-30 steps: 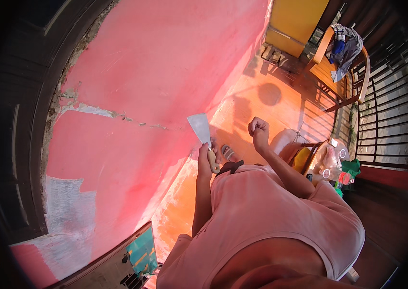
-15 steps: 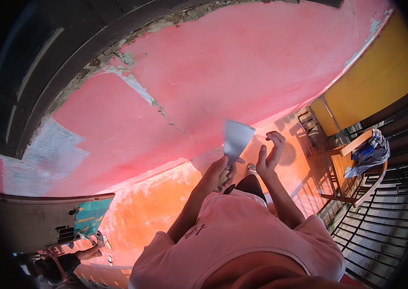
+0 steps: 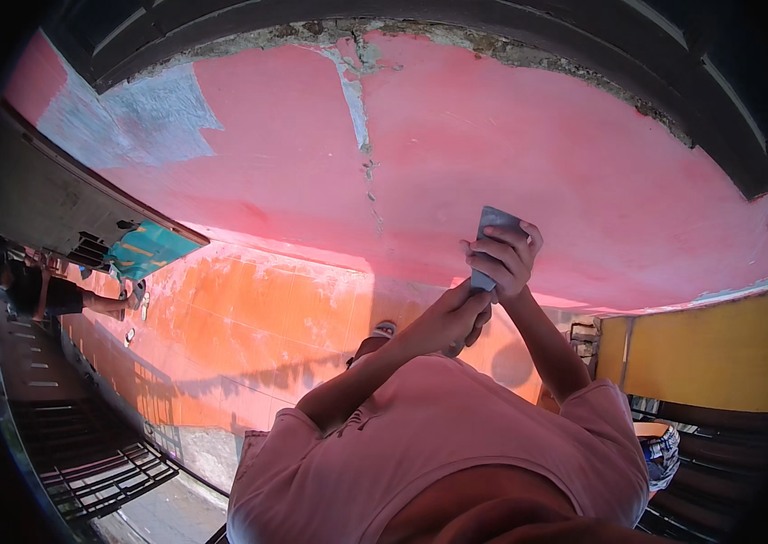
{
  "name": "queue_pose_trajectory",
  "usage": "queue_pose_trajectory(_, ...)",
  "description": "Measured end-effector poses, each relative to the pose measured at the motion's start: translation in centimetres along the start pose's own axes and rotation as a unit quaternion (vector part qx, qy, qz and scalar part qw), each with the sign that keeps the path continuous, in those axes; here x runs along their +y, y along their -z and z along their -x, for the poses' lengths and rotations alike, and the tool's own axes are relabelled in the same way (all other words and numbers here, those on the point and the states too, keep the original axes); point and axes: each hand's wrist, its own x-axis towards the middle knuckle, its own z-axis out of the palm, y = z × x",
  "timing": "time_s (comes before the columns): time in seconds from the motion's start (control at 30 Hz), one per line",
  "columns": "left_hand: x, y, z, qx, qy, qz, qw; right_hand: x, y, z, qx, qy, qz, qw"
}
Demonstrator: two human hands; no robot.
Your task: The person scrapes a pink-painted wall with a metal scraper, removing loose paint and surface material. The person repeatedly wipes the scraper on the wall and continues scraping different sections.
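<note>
A putty knife (image 3: pixel 496 218) with a wide grey metal blade is held up in front of my chest, blade pointing toward the wall. My left hand (image 3: pixel 458 315) is closed round its handle, which the fingers mostly hide. Across the blade lie the bent fingers of my right hand (image 3: pixel 509 258), gripping it from the right side. Beyond them stands the pink wall (image 3: pixel 492 136). A thin broken crack (image 3: pixel 368 177) runs down it, left of the blade, below a strip of bare grey.
Top left, a grey patch (image 3: pixel 144 113) shows on the wall. A dark frame (image 3: pixel 601 54) borders its upper edge. On the left are a teal-ended board (image 3: pixel 153 247) and another person (image 3: pixel 39 290). The floor (image 3: pixel 248 308) is orange. A yellow panel (image 3: pixel 719 354) stands right; below it hangs cloth (image 3: pixel 663 458).
My view has swung to the right along the wall. My right hand, earlier apart from the putty knife with fingers raised, has closed over its blade. The left hand keeps the handle.
</note>
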Motion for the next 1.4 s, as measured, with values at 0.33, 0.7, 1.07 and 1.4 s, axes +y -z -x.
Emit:
queue_pose_trajectory(0.33,-2.6,-0.7,-0.1,0.142,-0.151,0.025,0.978,3.0,-4.0,-2.6,0.093,-0.019,-0.047,0.994)
queue_pose_trajectory(0.7,-2.4,-6.2,-5.1,0.081,-0.284,-0.247,0.923,8.4,2.8,-6.0,0.232,0.083,0.007,0.969)
queue_pose_trajectory(1.07,-5.4,-7.5,-10.2,0.138,-0.346,-0.121,0.920,12.8,1.8,-3.1,0.242,0.078,-0.028,0.967)
queue_pose_trajectory(1.4,-3.2,-6.3,-7.7,0.078,-0.354,-0.004,0.932,8.5,-0.3,-3.9,0.208,0.008,-0.057,0.976)
